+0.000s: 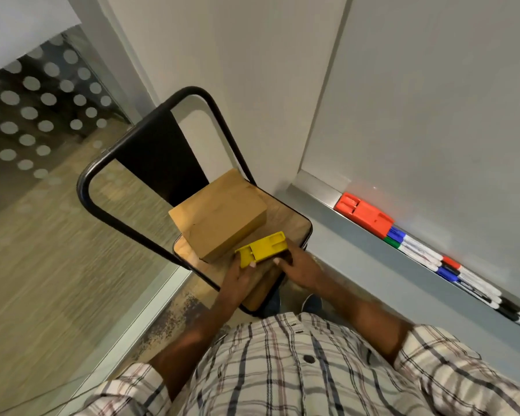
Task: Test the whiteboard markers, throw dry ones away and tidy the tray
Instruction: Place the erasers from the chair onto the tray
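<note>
A yellow plastic eraser block (263,249) is held over the chair seat by both hands. My left hand (240,273) grips its near left end, and my right hand (297,267) holds its right end. On the whiteboard's metal tray (327,202) at the right lies an orange eraser block (364,214). Beyond it, several markers (427,256) with blue, green, red and black caps lie in a row along the tray.
A black metal-framed chair (150,145) with a wooden seat stands against the wall, and a brown cardboard box (219,217) rests on it. The whiteboard (433,100) fills the upper right. A frosted-dot glass partition (27,115) is on the left.
</note>
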Tool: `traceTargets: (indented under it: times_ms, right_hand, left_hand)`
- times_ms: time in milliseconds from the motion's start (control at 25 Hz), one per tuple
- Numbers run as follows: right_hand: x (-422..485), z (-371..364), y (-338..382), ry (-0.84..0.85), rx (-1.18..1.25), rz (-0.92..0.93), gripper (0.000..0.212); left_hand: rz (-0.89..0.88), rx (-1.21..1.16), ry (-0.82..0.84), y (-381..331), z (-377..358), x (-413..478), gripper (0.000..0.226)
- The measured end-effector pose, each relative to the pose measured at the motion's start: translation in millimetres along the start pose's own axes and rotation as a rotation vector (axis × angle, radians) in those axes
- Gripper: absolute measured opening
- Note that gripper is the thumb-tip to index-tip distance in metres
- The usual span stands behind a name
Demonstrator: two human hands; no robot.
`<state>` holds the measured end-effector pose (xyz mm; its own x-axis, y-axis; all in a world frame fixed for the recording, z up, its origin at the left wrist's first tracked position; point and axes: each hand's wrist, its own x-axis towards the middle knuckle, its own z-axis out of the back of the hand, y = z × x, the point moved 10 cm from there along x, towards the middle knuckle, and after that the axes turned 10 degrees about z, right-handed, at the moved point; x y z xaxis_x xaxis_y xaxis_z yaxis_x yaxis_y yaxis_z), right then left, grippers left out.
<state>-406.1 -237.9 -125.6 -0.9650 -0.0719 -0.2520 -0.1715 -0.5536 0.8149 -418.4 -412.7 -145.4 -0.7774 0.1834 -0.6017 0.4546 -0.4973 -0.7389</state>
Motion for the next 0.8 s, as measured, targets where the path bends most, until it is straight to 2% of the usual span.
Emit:
traceTargets:
  times_ms: [80,160,240,320,440,520,640,800]
  right_hand:
    - [-26,22,-5,-0.109,0.054,-0.008,0.056]
    - [-59,45,-18,-0.214,0.064,-0.051,0.055]
    - [-97,69,-37,-0.317,0.078,-0.101,0.052]
    - [-137,88,-59,-0.414,0.102,-0.144,0.050]
    - [-204,119,-87,-0.577,0.131,-0.213,0.046]
    - [-249,136,-108,-0.687,0.163,-0.274,0.044]
    - [-314,161,-138,-0.807,0.194,-0.375,0.056]
    - [-400,194,-170,-0.872,0.126,-0.429,0.067]
  left_hand:
    - [0.006,0.116,0.034,-7,-22,5,0.062]
    - [0.003,0.176,0.106,-25,-52,4,0.060]
    - [-0.074,0.247,0.172,-55,-89,-1,0.053]
    - [-0.159,0.416,0.195,-83,-126,-10,0.054]
    - [-0.177,0.461,0.439,-99,-204,-38,0.056]
    - [-0.223,0.498,0.495,-106,-250,-56,0.055]
    - [-0.255,0.545,0.584,-115,-316,-96,0.065]
    - [-0.318,0.585,0.586,-133,-391,-160,0.074]
